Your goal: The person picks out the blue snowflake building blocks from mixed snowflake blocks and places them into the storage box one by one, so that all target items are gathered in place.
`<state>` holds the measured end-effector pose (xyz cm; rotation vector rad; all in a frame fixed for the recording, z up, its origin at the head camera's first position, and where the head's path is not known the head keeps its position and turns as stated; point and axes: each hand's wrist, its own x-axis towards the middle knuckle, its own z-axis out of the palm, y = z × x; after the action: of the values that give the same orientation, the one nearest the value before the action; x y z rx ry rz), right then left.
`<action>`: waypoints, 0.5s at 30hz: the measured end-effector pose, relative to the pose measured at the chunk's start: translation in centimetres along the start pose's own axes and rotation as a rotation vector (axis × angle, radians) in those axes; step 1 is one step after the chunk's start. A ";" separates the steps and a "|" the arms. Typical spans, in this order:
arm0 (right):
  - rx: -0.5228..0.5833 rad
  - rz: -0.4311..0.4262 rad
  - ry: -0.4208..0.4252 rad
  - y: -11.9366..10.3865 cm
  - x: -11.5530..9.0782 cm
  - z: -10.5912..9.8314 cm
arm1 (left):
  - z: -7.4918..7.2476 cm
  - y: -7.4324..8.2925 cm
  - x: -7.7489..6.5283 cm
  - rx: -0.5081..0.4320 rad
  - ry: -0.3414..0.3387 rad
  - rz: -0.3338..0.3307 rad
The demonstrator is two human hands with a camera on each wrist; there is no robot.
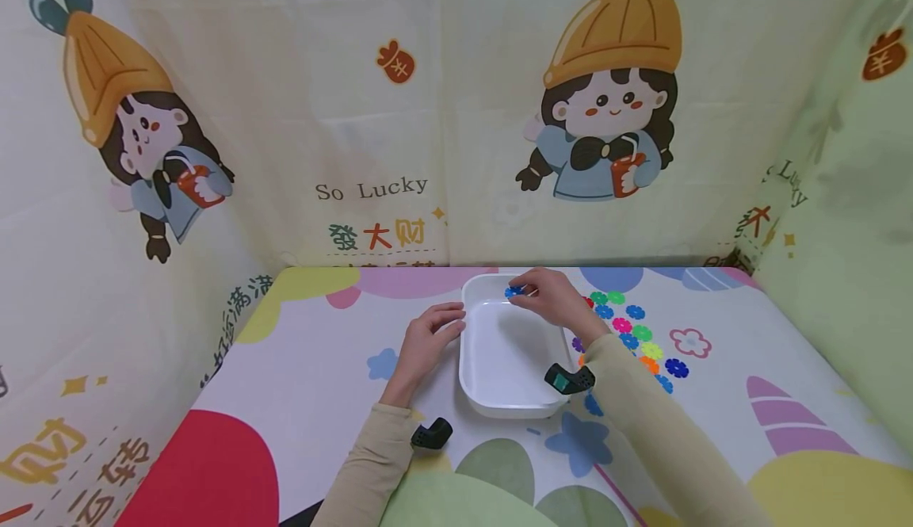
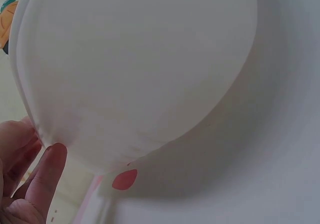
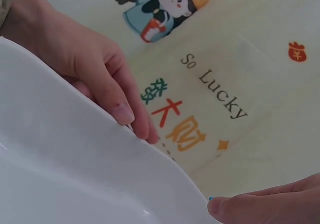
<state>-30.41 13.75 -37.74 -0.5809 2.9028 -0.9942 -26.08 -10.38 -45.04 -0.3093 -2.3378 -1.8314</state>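
While my relaxed left hand touches the white tray on its long left side, my right hand pinches a blue piece at the far end.

A person wears a plain beige left sleeve and matching right sleeve, both long and lightly creased. A bent black left wrist device pairs with a black right wrist device bearing a small green patch.

Cloth walls, head view: "So Lucky", ten o'clock; "發大财" beneath, nine o'clock; ¥-like sign on red pouch, eleven o'clock; "财" and "转", eight o'clock.
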 end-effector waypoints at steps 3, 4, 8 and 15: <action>0.009 -0.002 -0.015 -0.1 0.4 0.4 | -0.1 0.0 0.0 0.000 0.000 0.002; 0.017 0.003 -0.019 -0.1 0.5 0.5 | -0.1 0.0 0.0 -0.002 -0.001 0.005; 0.036 -0.010 -0.044 0.3 1.1 1.0 | -0.1 -0.1 0.0 -0.006 -0.007 0.011; 0.025 -0.052 -0.068 0.5 1.7 1.9 | -0.1 0.2 -0.1 -0.016 -0.019 -0.004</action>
<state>-31.95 12.40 -39.37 -0.6779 2.8258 -0.9938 -25.95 -10.39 -44.89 -0.3254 -2.3389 -1.8585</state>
